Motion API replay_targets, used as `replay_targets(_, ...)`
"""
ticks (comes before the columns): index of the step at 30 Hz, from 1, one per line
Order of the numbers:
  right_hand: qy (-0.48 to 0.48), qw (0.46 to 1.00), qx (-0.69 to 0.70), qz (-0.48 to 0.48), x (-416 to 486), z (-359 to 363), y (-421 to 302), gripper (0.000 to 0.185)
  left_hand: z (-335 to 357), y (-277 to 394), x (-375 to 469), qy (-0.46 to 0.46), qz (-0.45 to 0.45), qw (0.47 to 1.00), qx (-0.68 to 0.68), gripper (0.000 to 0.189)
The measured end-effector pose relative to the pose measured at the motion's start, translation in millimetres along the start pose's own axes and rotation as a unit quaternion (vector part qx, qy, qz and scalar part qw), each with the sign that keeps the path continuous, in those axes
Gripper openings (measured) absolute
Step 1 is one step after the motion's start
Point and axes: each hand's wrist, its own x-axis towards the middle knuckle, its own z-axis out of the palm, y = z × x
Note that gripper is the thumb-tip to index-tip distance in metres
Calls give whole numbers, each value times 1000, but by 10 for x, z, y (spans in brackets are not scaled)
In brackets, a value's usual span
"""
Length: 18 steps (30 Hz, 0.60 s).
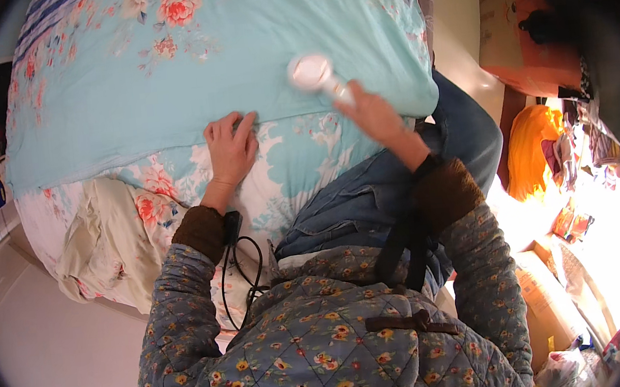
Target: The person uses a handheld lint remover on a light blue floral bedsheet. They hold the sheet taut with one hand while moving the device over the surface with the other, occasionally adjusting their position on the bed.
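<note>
My right hand (372, 113) is closed around the handle of a white handheld device with a round head (310, 72); it is blurred, so its exact kind cannot be told. The round head is over the plain part of a light-blue floral bed cover (128, 104). My left hand (232, 148) rests palm down near the edge of that cover, fingers apart, holding nothing. Beneath the cover's edge shows a white floral sheet (290, 167). A black device with a cable (232, 229) is beside my left cuff.
A crumpled cream cloth (104, 235) lies at the bed's near left corner. My jeans-clad leg (466, 128) bends along the bed's right side. Cardboard boxes (546, 296), an orange cloth (532, 144) and a red-and-brown carton (524, 38) stand at the right.
</note>
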Motion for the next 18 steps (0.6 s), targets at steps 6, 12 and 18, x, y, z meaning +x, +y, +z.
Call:
replay_targets(6,-40,995,6,87,-197,-145,232,43,348,473,344,-38,109,990,-85,45)
replay_targets(12,38,998,16,51,-214,-185,389,43,465,604,265,-13,117,991,-70,45)
replay_targets(18,-115,991,41,60,-376,-336,574,42,512,561,217,-12,106,993,-59,41)
